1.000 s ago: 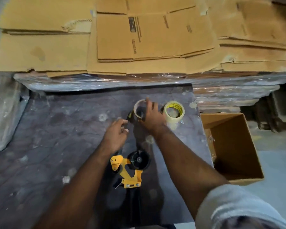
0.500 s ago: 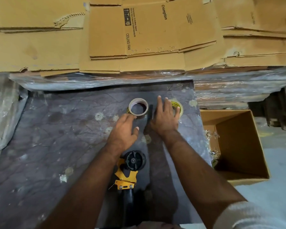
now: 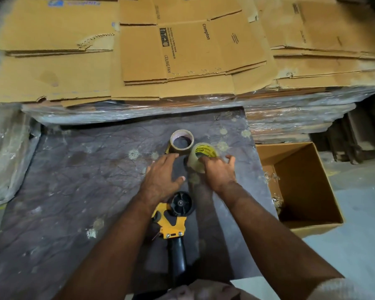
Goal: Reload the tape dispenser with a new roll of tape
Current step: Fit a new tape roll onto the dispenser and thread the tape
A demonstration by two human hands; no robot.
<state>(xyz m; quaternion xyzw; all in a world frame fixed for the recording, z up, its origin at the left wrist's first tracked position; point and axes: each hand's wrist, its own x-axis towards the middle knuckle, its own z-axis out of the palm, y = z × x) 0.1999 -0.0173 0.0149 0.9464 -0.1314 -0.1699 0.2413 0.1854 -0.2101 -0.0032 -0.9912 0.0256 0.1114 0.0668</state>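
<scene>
On the dark, stained table top (image 3: 74, 191), both bare forearms reach away from the person toward the far middle of the surface. Right hand (image 3: 219, 172) is stretched forward, wrist a bit bent, fingers curled round the near side of the new tape roll (image 3: 201, 156): clear tape, yellow printed core, tilted up on its edge, the hand gripping it from the right and near side. Whether the roll's lower edge touches the table is hard to tell. Left hand (image 3: 162, 176) is flat and spread wide, palm down, fingers pointing far, thumb out to the right, holding nothing; it hovers low or rests on the table, cannot tell which. Its fingertips are just near the brown tape roll (image 3: 181, 141), which lies flat, hole up, just left and far of the clear roll, almost touching it. Tape dispenser (image 3: 173, 215) lies on the table near the person, between the two forearms: yellow frame, black spool hub empty at its far end, black handle pointing back toward the person. Left wrist partly covers the dispenser's left side. Open cardboard box (image 3: 308, 191) sits off the table's right edge. Flattened cartons (image 3: 182, 50) are stacked along the far side over plastic-wrapped bundles.
</scene>
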